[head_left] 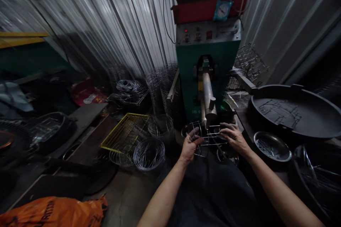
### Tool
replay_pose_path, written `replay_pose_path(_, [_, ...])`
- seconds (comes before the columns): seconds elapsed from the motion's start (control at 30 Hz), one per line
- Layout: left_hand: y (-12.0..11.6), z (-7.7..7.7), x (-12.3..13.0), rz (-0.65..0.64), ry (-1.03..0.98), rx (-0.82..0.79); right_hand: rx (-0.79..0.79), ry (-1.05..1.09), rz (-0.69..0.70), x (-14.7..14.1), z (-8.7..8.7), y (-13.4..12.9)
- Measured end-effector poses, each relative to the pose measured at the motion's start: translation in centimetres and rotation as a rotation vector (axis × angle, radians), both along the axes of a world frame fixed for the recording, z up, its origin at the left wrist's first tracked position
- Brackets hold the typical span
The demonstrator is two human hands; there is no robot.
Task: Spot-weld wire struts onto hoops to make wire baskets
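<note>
Between my hands is a wire rack (210, 135) of thin metal rods, held just below the tip of a spot welder (209, 95). My left hand (190, 143) grips the rack's left side, with fingers and thumb closed round the wires. At the right end, my right hand (233, 135) pinches the rods. The welder's electrode tip comes down close to the rack's far wires; whether they touch I cannot tell. Behind stands the green machine body (186, 78) with a red light lit on its panel.
To the left are a yellow wire basket (117, 145) and round wire baskets (149, 154). A steel bowl (272, 146) of small metal rods and a large black pan (317, 113) with wire frames stand right. An orange sack (58, 212) lies at lower left. A blue clock (223, 8) hangs above.
</note>
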State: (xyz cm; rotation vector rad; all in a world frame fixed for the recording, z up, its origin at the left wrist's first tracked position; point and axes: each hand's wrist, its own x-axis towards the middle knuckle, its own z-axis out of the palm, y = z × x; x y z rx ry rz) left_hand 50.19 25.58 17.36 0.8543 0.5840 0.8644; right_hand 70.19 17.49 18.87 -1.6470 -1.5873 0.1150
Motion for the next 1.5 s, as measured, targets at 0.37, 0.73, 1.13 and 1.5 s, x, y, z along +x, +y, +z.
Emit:
replay_pose_path(0.37, [0.3,0.5,0.2,0.031,0.023,-0.022,-0.005,0.012,-0.006,0.4,0.1,1.0])
replay_pose_path(0.73, [1.3,0.3,0.8,0.010,0.078,-0.038,-0.045,0.034,0.002,1.2,0.3,1.8])
replay_pose_path(1.13, [1.4,0.6,0.9,0.019,0.087,-0.088,-0.034,0.089,-0.017,0.9,0.0,1.7])
replay_pose_path(1.5, [0.7,0.0,-1.7,-0.054,0.056,-0.065,0.101,0.017,-0.113,0.9,-0.8,-1.6])
